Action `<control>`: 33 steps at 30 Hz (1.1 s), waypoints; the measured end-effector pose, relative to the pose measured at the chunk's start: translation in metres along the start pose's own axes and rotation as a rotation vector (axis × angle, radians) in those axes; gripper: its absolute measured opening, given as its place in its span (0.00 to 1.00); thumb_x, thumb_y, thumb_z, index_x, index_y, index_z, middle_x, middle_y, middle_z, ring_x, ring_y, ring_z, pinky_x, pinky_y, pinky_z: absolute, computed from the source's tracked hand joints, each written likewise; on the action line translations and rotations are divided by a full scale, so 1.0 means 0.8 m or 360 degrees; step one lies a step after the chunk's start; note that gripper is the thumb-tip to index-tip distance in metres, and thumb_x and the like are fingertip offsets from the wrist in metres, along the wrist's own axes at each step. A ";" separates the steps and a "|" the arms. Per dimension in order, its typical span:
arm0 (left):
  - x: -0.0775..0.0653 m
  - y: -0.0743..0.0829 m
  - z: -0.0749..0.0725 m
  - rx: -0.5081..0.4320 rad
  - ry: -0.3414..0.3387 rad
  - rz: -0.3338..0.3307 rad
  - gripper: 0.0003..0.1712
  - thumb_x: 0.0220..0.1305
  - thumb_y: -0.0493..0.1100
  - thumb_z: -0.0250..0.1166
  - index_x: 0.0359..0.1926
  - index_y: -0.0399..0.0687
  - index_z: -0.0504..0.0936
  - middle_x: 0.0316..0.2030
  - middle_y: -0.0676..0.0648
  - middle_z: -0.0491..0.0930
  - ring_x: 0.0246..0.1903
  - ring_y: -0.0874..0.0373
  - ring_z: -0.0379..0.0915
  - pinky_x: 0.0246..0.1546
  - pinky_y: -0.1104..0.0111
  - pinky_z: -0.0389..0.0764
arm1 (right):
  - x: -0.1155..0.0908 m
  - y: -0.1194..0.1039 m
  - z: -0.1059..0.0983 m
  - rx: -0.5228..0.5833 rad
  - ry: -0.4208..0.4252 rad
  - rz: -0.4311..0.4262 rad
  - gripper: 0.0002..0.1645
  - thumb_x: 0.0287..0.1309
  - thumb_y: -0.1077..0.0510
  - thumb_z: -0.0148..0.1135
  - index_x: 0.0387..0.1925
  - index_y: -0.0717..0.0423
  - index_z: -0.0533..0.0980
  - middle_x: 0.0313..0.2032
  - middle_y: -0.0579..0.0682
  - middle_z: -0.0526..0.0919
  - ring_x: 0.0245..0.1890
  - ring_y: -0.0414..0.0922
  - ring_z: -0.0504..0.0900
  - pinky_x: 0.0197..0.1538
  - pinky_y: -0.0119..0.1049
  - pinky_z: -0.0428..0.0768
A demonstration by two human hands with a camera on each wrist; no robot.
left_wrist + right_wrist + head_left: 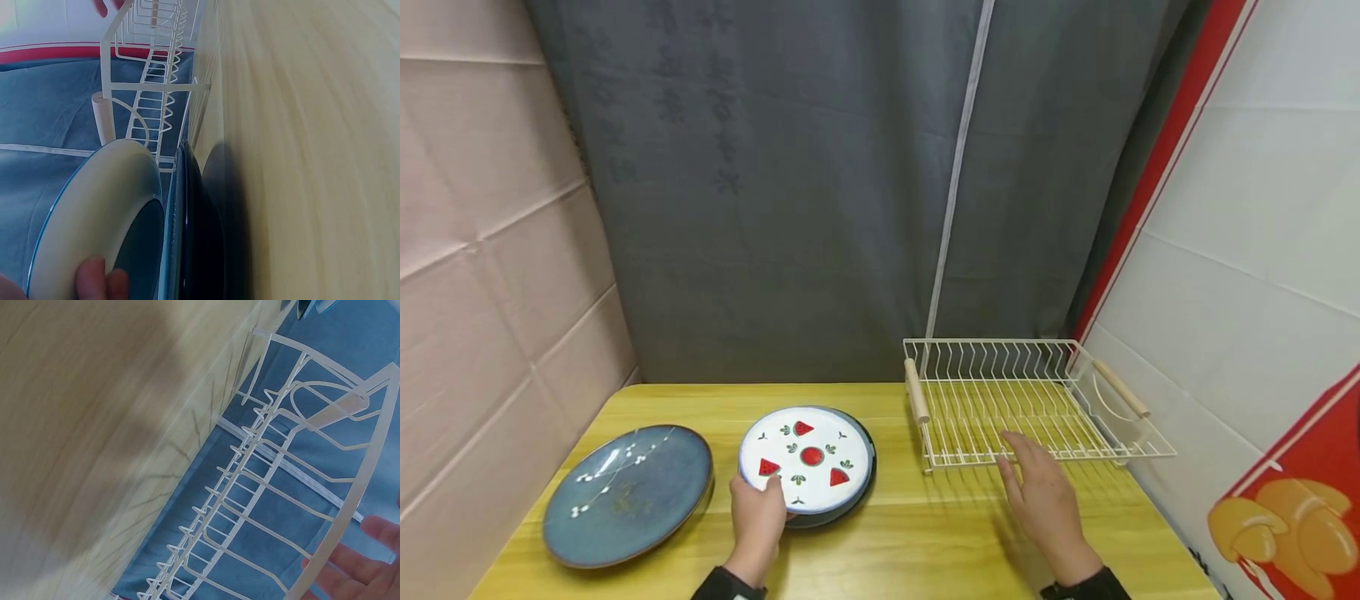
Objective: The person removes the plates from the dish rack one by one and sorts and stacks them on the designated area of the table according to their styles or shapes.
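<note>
My left hand (756, 521) grips the near left edge of a white plate (812, 485) with watermelon slices painted on it. The thumb lies on the rim, while fingers (92, 281) press its underside in the left wrist view. This plate is tilted and raised above a dark plate (829, 521) on the table, which it mostly hides. Over at the right, my right hand (1043, 504) is at the front rail of a cream wire dish rack (981, 461), fingers extended and slightly spread. Whether the fingertips touch the rail, I cannot tell.
A large blue plate (625, 500) with white blossoms lies on the left of the wooden table (925, 542). The rack has wooden handles at both ends, including the left handle (917, 390). A grey curtain (775, 208) hangs behind, and a white wall (1247, 333) stands right.
</note>
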State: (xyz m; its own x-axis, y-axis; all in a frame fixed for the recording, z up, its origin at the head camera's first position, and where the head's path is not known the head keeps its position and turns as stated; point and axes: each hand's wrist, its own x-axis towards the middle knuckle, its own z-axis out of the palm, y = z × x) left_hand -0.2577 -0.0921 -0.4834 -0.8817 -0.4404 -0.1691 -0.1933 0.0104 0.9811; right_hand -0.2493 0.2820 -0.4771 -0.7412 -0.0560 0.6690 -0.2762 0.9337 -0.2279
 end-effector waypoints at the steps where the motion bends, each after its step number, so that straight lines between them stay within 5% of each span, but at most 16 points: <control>1: 0.000 0.000 0.000 -0.0006 0.0005 0.0005 0.35 0.68 0.37 0.46 0.70 0.27 0.43 0.57 0.25 0.61 0.38 0.46 0.76 0.24 0.64 0.84 | 0.000 0.000 0.000 -0.0001 -0.0004 0.0001 0.25 0.64 0.53 0.59 0.61 0.54 0.71 0.58 0.58 0.78 0.56 0.57 0.77 0.57 0.56 0.76; 7: 0.002 -0.004 0.004 -0.0001 0.0020 -0.0020 0.35 0.67 0.36 0.46 0.69 0.23 0.42 0.56 0.24 0.60 0.39 0.46 0.75 0.24 0.65 0.84 | -0.002 0.000 0.001 -0.0006 -0.0051 0.0021 0.24 0.65 0.53 0.58 0.61 0.55 0.72 0.57 0.58 0.78 0.56 0.58 0.77 0.57 0.57 0.76; 15: 0.003 -0.010 0.005 0.0064 0.0006 -0.0080 0.36 0.68 0.37 0.45 0.67 0.21 0.39 0.56 0.21 0.59 0.41 0.42 0.73 0.24 0.64 0.84 | -0.001 -0.003 0.002 -0.0078 -0.0163 0.0002 0.22 0.64 0.51 0.59 0.57 0.57 0.76 0.55 0.61 0.80 0.57 0.59 0.77 0.67 0.61 0.64; 24: 0.010 -0.006 -0.010 0.0449 -0.0011 0.0025 0.34 0.62 0.40 0.51 0.59 0.19 0.48 0.50 0.21 0.66 0.47 0.33 0.71 0.38 0.59 0.78 | -0.002 -0.005 0.000 -0.0135 -0.0212 -0.0022 0.19 0.65 0.50 0.57 0.51 0.56 0.80 0.50 0.58 0.83 0.57 0.61 0.77 0.69 0.61 0.62; 28: 0.011 -0.004 -0.018 0.0639 -0.0028 0.0114 0.34 0.59 0.40 0.55 0.56 0.17 0.52 0.45 0.22 0.68 0.36 0.37 0.75 0.31 0.62 0.76 | -0.002 -0.005 0.000 -0.0136 -0.0251 -0.0008 0.19 0.66 0.49 0.56 0.50 0.56 0.80 0.50 0.58 0.84 0.58 0.61 0.76 0.70 0.61 0.61; 33: 0.012 -0.007 -0.024 0.0698 -0.0073 0.0146 0.36 0.61 0.41 0.57 0.57 0.16 0.52 0.46 0.23 0.63 0.20 0.51 0.76 0.21 0.67 0.78 | -0.003 -0.004 0.001 -0.0131 -0.0262 0.0002 0.19 0.66 0.49 0.57 0.49 0.57 0.80 0.50 0.59 0.84 0.59 0.61 0.76 0.70 0.61 0.60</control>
State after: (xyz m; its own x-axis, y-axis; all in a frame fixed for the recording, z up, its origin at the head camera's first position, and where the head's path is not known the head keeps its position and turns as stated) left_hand -0.2568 -0.1136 -0.4886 -0.9199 -0.3799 -0.0971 -0.2691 0.4316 0.8610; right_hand -0.2475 0.2787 -0.4784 -0.8335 -0.1055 0.5424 -0.2290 0.9593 -0.1654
